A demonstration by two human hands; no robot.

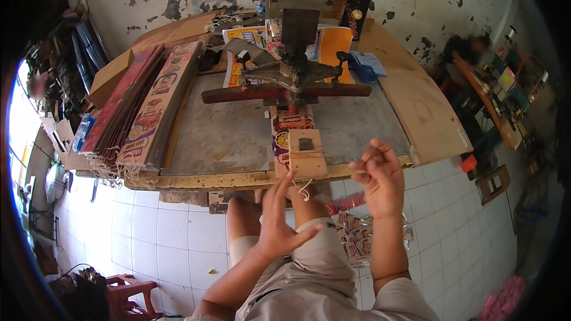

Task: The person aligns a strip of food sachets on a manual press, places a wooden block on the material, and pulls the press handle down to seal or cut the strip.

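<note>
My left hand point(275, 221) is raised just short of the table's front edge, fingers spread and nothing in it. Its fingertips come close to a pale wooden block point(308, 166) with a dark inset. Beneath that block lies a printed cardboard strip point(281, 137), and a white string loop point(305, 190) hangs below it over the edge. On the right, my right hand point(383, 181) is lifted with loosely bent fingers, slightly apart; no object shows in it. Behind the block stands a metal hand press point(291, 77) with a red crossbar, its lower end over the strip.
Stacks of printed cardboard strips point(159, 104) with strings lie on the left of the table. A bare cardboard sheet point(425, 119) covers its right side. Printed wrappers point(357, 238) lie on the tiled floor. A red stool point(132, 294) stands lower left. Another person point(467, 50) sits far right.
</note>
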